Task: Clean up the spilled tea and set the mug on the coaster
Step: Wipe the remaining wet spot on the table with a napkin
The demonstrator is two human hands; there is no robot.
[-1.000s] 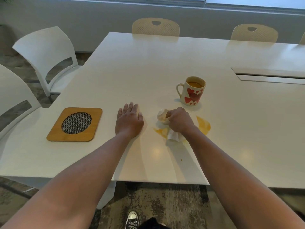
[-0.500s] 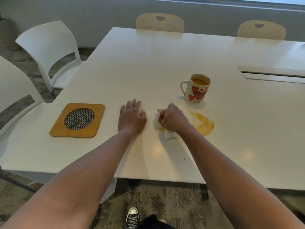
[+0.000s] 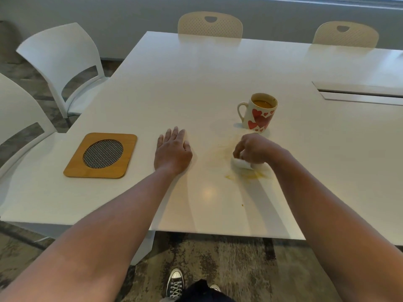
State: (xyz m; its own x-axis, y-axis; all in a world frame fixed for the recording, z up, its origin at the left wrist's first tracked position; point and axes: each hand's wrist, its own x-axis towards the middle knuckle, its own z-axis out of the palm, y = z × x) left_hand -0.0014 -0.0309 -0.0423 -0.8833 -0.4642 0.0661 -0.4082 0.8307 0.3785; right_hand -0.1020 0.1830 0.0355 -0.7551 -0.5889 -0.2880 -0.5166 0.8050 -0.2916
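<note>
Head view: most of the wadded paper towel [image 3: 241, 163] is hidden under the right hand [image 3: 254, 150]; only a white lump shows at the fingertips, which curl down and pinch it against the table [image 3: 196, 83]. Can't tell how much tea is under the hand. Fwd of the hand a thin pale smear is hard to make out; nearer the table's front edge, just beside the towel, a yellow tea puddle [image 3: 250, 176] is clearer, w/ one small drop apart from it, closer to the edge. Table's right side is cut off by the frame, as is a recessed panel [image 3: 357, 94] in the top.

Mug [image 3: 259, 113], white w/ red hearts, stands upright just beyond the right hand, handle to the left; amber tea inside, well below the rim.

Left hand [image 3: 172, 150] lies flat, palm down, fingers straight & together, holding nothing, between towel and coaster [image 3: 101, 155]. Coaster is wooden w/ an oval mesh center, bare, well apart from the mug, near the left edge.

White chairs [image 3: 63, 62] at left, beige chairs [image 3: 210, 25] across. A sneaker [image 3: 175, 282] shows on the carpet below.
</note>
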